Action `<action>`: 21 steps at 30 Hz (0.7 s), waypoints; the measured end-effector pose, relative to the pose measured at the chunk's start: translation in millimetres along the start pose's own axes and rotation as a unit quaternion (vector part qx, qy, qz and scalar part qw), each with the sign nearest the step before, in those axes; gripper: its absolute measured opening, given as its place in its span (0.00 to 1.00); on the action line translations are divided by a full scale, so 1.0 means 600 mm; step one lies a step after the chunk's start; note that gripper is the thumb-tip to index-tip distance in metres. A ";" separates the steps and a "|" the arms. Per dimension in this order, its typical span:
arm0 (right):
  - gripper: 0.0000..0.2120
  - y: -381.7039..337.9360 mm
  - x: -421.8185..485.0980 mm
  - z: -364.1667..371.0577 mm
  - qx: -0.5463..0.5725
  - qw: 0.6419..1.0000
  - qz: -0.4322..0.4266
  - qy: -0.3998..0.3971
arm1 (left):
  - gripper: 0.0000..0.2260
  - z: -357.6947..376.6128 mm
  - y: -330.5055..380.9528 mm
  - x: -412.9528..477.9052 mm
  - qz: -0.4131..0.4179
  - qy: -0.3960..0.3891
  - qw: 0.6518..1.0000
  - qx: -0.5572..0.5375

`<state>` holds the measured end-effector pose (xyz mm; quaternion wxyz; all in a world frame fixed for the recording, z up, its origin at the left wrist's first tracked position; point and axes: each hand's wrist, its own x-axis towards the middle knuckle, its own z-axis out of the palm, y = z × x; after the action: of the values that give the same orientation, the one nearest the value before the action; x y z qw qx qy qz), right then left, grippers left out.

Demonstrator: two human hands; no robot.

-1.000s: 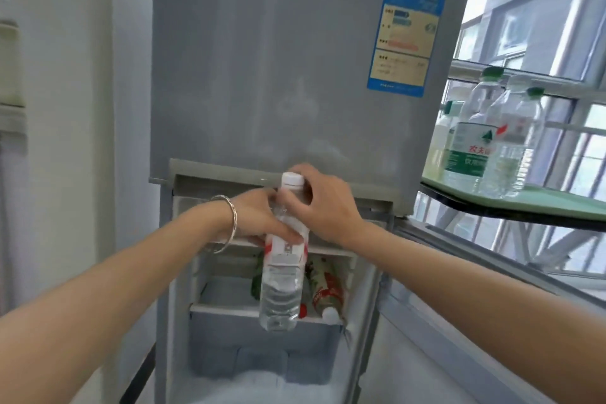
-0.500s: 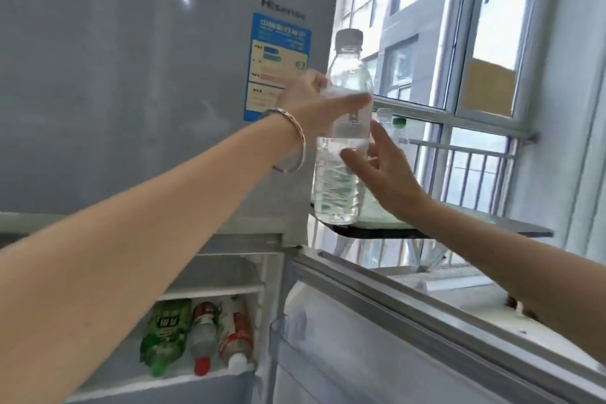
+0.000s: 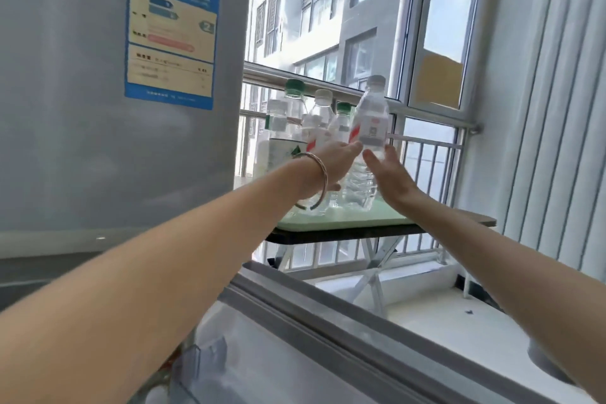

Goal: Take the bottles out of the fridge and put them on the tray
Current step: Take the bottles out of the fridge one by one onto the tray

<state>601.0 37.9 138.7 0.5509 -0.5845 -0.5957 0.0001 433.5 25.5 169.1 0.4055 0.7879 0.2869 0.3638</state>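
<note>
A clear water bottle [image 3: 370, 128] with a white cap and a red-and-white label leans slightly left over the pale green tray [image 3: 347, 222], its base at the tray's surface. My left hand [image 3: 334, 162], a bracelet on its wrist, presses on the bottle's left side. My right hand [image 3: 392, 175] grips its right side, thumb in front. Several other clear bottles [image 3: 288, 138], some green-capped, stand on the tray just left of and behind it. The grey fridge [image 3: 82, 108] fills the left; its inside is out of view.
The tray lies on a dark folding table [image 3: 459, 220] by the window railing [image 3: 426, 141]. The open lower fridge door [image 3: 328, 338] juts out below my arms. A white ribbed wall [image 3: 557, 108] is to the right.
The view swung right from the fridge to the table. Both hands carried the bottle out and down from in front of the fridge to the tray beside the other bottles.
</note>
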 end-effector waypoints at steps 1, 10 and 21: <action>0.31 0.004 0.006 0.006 0.010 1.000 0.017 -0.012 | 0.21 0.011 -0.008 0.007 -0.011 -0.002 1.000 0.009; 0.42 0.059 0.061 0.051 0.074 0.990 0.068 -0.094 | 0.24 0.053 -0.025 0.024 -0.014 -0.009 0.997 0.079; 0.22 0.022 0.013 0.041 -0.023 0.972 0.009 0.234 | 0.17 0.025 -0.048 0.038 0.032 0.038 0.999 -0.014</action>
<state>596.0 63.6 125.8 0.6612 -0.5864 -0.4446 -0.1455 453.7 50.7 146.3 0.3937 0.7765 0.2711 0.4106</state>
